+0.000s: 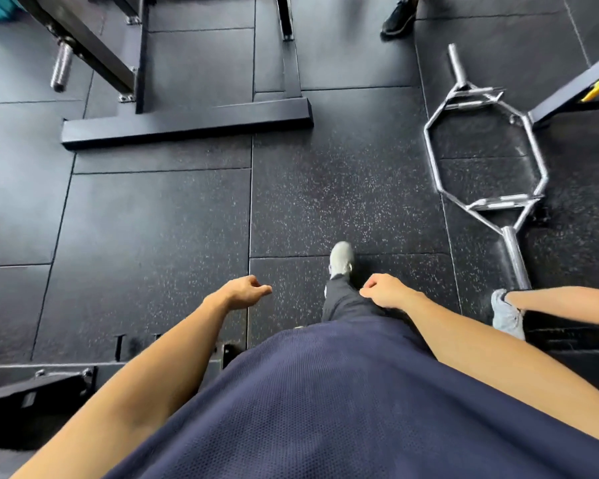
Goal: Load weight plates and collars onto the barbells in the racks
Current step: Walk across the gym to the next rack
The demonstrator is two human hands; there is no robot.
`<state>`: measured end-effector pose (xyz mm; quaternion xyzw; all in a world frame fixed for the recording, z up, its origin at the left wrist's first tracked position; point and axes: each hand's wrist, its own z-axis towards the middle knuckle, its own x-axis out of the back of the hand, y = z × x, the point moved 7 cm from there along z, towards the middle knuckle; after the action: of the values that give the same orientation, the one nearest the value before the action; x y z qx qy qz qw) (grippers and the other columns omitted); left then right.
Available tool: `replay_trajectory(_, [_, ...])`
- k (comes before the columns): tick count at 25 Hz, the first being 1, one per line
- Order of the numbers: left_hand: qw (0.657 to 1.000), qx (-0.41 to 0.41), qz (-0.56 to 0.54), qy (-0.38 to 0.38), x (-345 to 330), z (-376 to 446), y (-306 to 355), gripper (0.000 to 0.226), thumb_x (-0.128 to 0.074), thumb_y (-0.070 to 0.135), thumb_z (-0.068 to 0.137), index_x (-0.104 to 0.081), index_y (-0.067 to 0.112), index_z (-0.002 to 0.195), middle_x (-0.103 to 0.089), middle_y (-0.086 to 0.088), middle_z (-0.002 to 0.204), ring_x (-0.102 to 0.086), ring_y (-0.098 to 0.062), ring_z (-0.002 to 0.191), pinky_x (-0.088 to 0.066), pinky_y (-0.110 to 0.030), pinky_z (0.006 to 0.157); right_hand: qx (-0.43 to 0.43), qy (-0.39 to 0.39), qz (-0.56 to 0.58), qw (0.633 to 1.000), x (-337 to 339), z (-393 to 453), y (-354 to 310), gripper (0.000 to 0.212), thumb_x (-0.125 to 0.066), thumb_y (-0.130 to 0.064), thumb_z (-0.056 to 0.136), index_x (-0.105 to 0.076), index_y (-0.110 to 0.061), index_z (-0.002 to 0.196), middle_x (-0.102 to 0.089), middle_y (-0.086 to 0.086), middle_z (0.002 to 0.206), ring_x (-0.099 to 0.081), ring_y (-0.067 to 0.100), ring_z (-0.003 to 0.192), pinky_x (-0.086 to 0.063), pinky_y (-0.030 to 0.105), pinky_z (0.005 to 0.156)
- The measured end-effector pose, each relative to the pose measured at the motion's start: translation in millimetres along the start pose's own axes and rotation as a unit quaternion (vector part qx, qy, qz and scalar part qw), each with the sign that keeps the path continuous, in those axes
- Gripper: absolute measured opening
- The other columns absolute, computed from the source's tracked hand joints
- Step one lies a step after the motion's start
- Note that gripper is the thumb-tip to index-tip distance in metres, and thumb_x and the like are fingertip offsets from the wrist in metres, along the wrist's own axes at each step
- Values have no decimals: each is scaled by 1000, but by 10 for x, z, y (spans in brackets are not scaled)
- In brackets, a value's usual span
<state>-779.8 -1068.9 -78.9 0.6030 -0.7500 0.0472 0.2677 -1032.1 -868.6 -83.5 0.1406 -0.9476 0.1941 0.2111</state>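
Chrome hex bar (486, 157) beyond empty hands.

A person in a navy shirt (325, 409) stands on a black rubber floor (153, 236), both arms forward. The left hand (242, 292) and right hand (384, 290) hang empty, fingers loosely curled, above a grey shoe (341, 259). A chrome hex bar (484, 157) lies on the floor to the right. A black rack base (187, 124) sits ahead, a bare steel peg (61, 65) jutting from its frame. Another person's black shoe (398, 19) shows at top.
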Motion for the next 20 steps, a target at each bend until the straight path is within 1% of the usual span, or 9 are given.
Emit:
replay_trajectory(4, [999,21,-34,3,707,611,349,52,-49,51,96,-56,11,129,-57,-10,136,-54,-27,124,-41,-33,98,18,-30,-43,998,837,802,-651,22,-58,-30,92,-63,-13,105,-62,4,105,-56,21,95,-45,34,86])
replay_trajectory(6, [996,48,-71,8,1066,832,453,51,-49,53,95,-58,13,126,-59,-9,134,-55,-26,121,-42,-32,98,33,-39,-90,995,1317,1191,-1064,27,-58,-28,92,-64,-8,108,-64,14,109,-53,21,90,-46,36,88])
replay_trajectory(8, [990,73,-117,11,1421,971,554,49,-50,56,92,-60,18,121,-62,-6,130,-57,-24,116,-43,-32,98,49,-52,-138,988,1780,1522,-1554,33,-56,-27,93,-63,-2,112,-64,18,115,-50,21,87,-43,33,80])
replay_trajectory(9, [984,85,-151,28,1618,1042,564,49,-50,57,91,-59,19,120,-62,-5,129,-57,-24,117,-43,-32,99,58,-57,-167,983,1991,1683,-1821,32,-56,-28,94,-63,-2,112,-64,17,118,-49,20,88,-40,30,77])
replay_trajectory(11, [967,105,-220,74,1957,1152,536,48,-51,55,92,-58,21,124,-60,-5,132,-55,-25,121,-40,-32,103,76,-75,-213,971,2286,1964,-2349,23,-57,-31,93,-60,-11,104,-63,11,119,-51,20,92,-38,29,78])
replay_trajectory(13, [949,130,-272,89,2165,1271,458,46,-53,52,92,-57,21,126,-59,-5,134,-54,-25,124,-38,-31,104,95,-93,-254,958,2432,2238,-2902,18,-56,-32,94,-57,-17,102,-61,7,112,-53,20,94,-39,29,80])
replay_trajectory(15, [943,146,-291,67,2348,1418,347,47,-51,51,93,-56,21,128,-57,-5,139,-53,-24,126,-38,-30,103,107,-109,-303,941,2466,2541,-3495,21,-56,-34,94,-58,-16,107,-58,3,105,-54,20,93,-40,29,80])
replay_trajectory(17, [936,147,-317,40,2579,1612,213,49,-44,51,96,-53,20,133,-52,-4,144,-49,-24,129,-36,-30,102,125,-110,-338,926,2417,2841,-4142,24,-57,-35,93,-59,-17,108,-58,2,103,-55,20,93,-40,28,80])
replay_trajectory(20, [923,144,-354,48,3204,1872,-218,50,-39,54,97,-55,22,132,-50,0,144,-48,-24,129,-35,-31,102,157,-112,-377,906,2264,3199,-5134,17,-60,-35,91,-59,-20,100,-62,2,100,-58,19,88,-41,26,78])
